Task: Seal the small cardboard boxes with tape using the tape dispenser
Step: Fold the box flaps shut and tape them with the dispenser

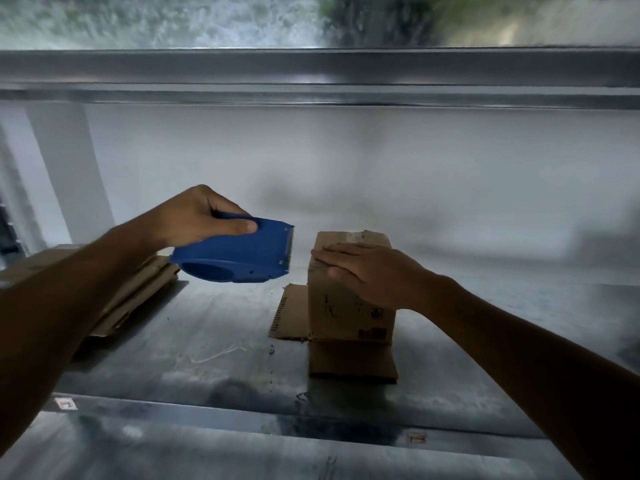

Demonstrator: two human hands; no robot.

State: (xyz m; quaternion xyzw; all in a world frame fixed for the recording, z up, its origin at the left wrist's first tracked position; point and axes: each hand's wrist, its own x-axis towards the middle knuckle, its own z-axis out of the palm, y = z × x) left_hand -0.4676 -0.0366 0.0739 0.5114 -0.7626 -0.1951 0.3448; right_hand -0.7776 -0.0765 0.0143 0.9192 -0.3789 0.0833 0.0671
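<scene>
A small cardboard box (348, 313) stands upright on the metal table (207, 341), with two bottom flaps spread flat to its left and front. A strip of clear tape shows on its top. My right hand (367, 271) lies flat with straight fingers on the box's top and near upper edge. My left hand (194, 216) grips a blue tape dispenser (239, 252), held in the air just left of the box. The dispenser's toothed blade points toward the box, a short gap away.
A pile of flattened cardboard (138, 289) lies at the left under my left forearm. A white wall rises behind the table, with a metal window frame (311, 74) above it. The table's front edge (242, 410) runs below the box.
</scene>
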